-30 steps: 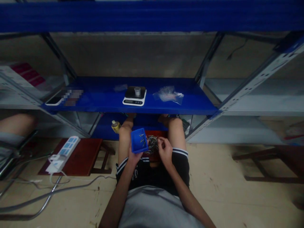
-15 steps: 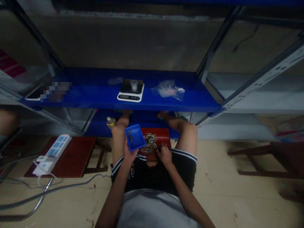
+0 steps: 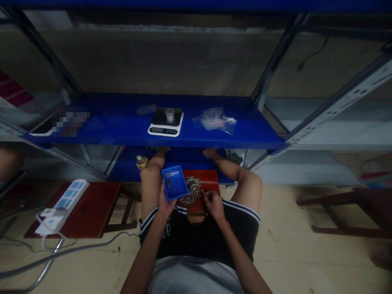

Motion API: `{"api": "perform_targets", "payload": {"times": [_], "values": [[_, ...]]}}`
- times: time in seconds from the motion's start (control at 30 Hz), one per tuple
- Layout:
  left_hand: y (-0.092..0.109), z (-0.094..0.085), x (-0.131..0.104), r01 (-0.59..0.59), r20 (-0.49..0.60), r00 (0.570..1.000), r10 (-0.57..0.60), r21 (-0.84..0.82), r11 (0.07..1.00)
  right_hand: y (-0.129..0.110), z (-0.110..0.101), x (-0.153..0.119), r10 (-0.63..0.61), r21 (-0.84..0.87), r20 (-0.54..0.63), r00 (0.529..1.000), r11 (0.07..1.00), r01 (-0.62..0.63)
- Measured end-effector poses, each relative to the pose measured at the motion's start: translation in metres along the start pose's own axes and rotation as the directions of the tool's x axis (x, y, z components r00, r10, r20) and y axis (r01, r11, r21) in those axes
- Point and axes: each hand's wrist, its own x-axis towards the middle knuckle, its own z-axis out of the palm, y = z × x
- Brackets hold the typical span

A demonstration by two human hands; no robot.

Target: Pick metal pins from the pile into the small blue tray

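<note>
My left hand holds a small blue tray with a few small metal pins lying in it. Beside the tray, a pile of metal pins lies on a small reddish wooden stool between my knees. My right hand rests at the near edge of the stool, just right of the pile, fingers curled; whether it pinches a pin is too small to tell.
A blue shelf ahead carries a digital scale with a small cup on it, clear plastic bags and a phone. A power strip lies on a wooden stool at left, cables on the floor. Another stool stands right.
The view tilted down and settled. The blue tray in my left hand levelled out and lowered a little. My right hand dropped from the pile to the stool's near edge.
</note>
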Motion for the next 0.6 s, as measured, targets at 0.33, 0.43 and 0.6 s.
{"api": "perform_targets", "payload": {"times": [0.33, 0.43, 0.6], "values": [[-0.014, 0.013, -0.009, 0.096, -0.054, 0.994, -0.090, 0.106, 0.990, -0.109, -0.015, 0.004, -0.291, 0.163, -0.171, 0.941, 0.934, 0.318], [-0.005, 0.006, -0.011, 0.083, -0.007, 0.997, -0.083, 0.010, 0.996, -0.083, -0.015, 0.009, -0.198, 0.153, -0.284, 0.938, 0.957, 0.248], [0.002, 0.000, -0.006, 0.034, 0.064, 0.998, -0.028, -0.091, 0.995, -0.010, -0.007, 0.004, -0.019, -0.003, -0.086, 0.996, 1.000, 0.019]]}}
